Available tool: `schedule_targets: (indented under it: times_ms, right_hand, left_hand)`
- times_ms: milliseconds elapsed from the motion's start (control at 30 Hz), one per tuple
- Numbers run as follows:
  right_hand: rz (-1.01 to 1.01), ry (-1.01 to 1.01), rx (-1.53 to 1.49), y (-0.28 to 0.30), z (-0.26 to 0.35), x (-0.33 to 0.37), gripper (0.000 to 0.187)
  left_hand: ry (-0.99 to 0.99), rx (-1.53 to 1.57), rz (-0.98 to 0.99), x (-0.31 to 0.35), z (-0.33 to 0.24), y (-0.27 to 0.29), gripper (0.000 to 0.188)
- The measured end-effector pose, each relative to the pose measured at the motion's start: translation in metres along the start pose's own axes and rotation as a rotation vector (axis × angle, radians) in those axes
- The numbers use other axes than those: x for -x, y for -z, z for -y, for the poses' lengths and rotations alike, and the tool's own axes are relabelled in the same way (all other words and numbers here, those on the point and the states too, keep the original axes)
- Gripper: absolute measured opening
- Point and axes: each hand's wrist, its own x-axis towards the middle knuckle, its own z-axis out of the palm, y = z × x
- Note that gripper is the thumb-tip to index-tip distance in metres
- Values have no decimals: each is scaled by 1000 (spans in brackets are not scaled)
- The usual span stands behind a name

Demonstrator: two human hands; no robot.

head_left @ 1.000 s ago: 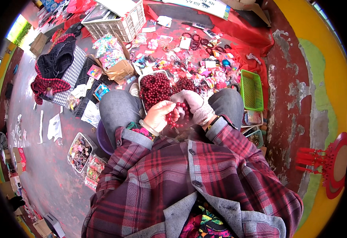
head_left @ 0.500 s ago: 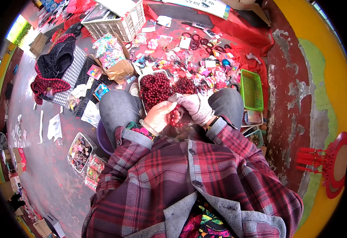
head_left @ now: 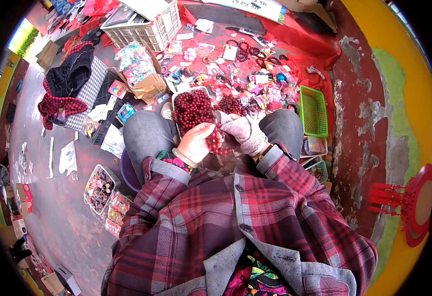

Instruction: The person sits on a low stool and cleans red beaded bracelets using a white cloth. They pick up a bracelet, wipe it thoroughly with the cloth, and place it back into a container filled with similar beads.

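Observation:
My left hand (head_left: 194, 143), bare with a pale bangle at the wrist, is closed around a bracelet of dark red beads (head_left: 216, 140). Close beside it, my right hand (head_left: 245, 134) wears a greyish-pink fingerless glove. Its fingers are bent together by the beads, and what they pinch is hidden. Below the hands, something clear like plastic film shows faintly. Just beyond them, between my knees, a white basket (head_left: 174, 104) holds a heap of dark red bead bracelets (head_left: 194, 107). A smaller pile of the same beads (head_left: 230, 105) lies to its right.
Bright hair ties and small packets (head_left: 265, 91) are strewn ahead. A green basket (head_left: 314, 111) stands by my right knee. An open carton (head_left: 149, 88) and a white crate (head_left: 152, 32) are ahead left. A basket of small items (head_left: 99, 190) sits beside a purple basin (head_left: 128, 171).
Both hands stay close together over my lap. The left hand has shifted slightly, its fingers turning on the beads, and the right fingers have drawn a little apart from the left thumb.

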Motion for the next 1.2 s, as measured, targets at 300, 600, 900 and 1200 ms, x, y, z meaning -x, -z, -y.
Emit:
schedule_targets:
  times_ms: [300, 600, 900, 1200]
  right_hand:
    - [-39, -89, 108, 8, -4, -7, 23]
    - [9, -49, 3, 7, -6, -2, 20]
    - [35, 459, 1172, 13, -4, -3, 22]
    - [66, -320, -157, -4, 14, 2, 21]
  left_hand:
    - [114, -194, 26, 3, -1, 0, 12]
    - [3, -17, -14, -1, 0, 7, 16]
    - [125, -225, -39, 1, 4, 3, 18]
    - [-10, 3, -98, -1, 1, 6, 14]
